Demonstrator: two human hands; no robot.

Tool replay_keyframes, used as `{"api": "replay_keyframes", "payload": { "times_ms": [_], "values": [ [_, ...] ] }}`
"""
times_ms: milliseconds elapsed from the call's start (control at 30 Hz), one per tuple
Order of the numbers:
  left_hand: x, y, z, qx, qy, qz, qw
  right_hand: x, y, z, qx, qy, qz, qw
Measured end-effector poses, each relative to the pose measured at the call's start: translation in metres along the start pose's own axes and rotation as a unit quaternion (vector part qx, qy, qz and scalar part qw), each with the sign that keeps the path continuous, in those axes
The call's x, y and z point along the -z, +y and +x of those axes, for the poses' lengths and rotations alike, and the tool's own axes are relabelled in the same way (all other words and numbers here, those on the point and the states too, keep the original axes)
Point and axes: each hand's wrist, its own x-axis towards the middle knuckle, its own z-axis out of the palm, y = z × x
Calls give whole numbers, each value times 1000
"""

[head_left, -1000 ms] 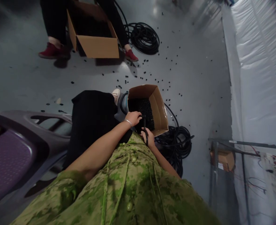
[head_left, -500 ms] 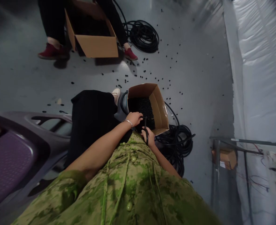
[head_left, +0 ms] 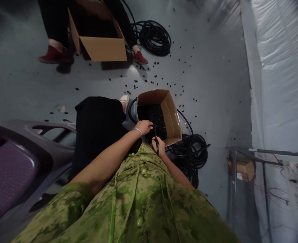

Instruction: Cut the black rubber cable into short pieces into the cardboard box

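Observation:
My left hand (head_left: pixel 145 127) is closed at the near rim of an open cardboard box (head_left: pixel 172 118), pinching a black hose (head_left: pixel 131 110) whose short dark end shows at the fingertips. Just to the right, my right hand (head_left: pixel 161 147) grips black-handled scissors (head_left: pixel 156 144). Their blades point away from me, close by the hose end; whether they touch it, I cannot tell. Small cut black pieces (head_left: pixel 158 116) fill the bottom of the box. A coil of black hose (head_left: pixel 198 150) lies on the floor right of the box.
Another person's legs in red shoes (head_left: pixel 140 57) straddle a larger cardboard box (head_left: pixel 104 49). Beside it lies a second hose coil (head_left: pixel 155 38). Black bits are scattered over the grey floor (head_left: pixel 209 77). A purple-seated chair (head_left: pixel 9 179) stands left, a metal frame (head_left: pixel 253 162) right.
Both hands stay nearly in place over the box, with the scissors and hose still held. The whole view has shifted very slightly; nothing else visibly differs.

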Motion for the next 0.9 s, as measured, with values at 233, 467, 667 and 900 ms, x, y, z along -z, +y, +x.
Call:
{"api": "replay_keyframes", "payload": {
  "times_ms": [233, 467, 667, 900],
  "values": [
    [-1, -1, 2, 4, -2, -7, 1000, -2, 0, 1, -11, 14, -27, 999],
    [1, -3, 0, 0, 6, 13, 1000, -6, 6, 6, -23, 29, -40, 998],
    [4, -5, -2, 6, 18, 25, 1000, -7, 10, 9, -11, 41, -16, 999],
    [6, 0, -4, 26, 10, 15, 1000, -8, 9, 8, -16, 42, -37, 998]
  ]
}}
